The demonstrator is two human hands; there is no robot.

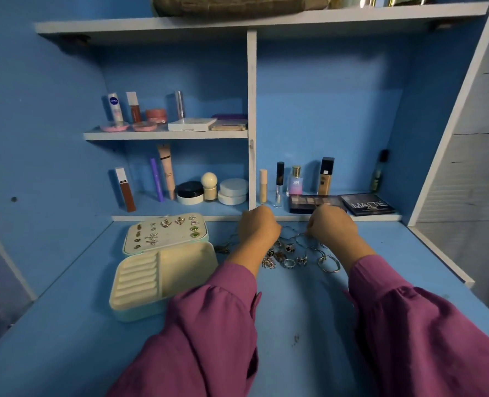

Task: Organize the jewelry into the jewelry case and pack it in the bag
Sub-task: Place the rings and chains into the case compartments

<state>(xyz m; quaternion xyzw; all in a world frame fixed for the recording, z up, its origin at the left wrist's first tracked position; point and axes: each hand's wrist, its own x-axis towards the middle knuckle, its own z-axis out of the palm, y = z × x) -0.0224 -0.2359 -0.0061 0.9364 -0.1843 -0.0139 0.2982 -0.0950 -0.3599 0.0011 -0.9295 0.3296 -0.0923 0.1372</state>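
A blue desk with shelves behind carries the open jewelry case. Right of it, loose jewelry lies, where the left hand and right hand both pinch a thin chain.

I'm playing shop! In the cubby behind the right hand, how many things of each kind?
Flat palettes: 2
Bottles: 3
Thin tubes: 2
Total: 7

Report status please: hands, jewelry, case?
Both hands, left and right, curled over loose jewelry pile; grip unclear. Jewelry case open, earrings in lid, ring rolls bare. Nothing blocking.
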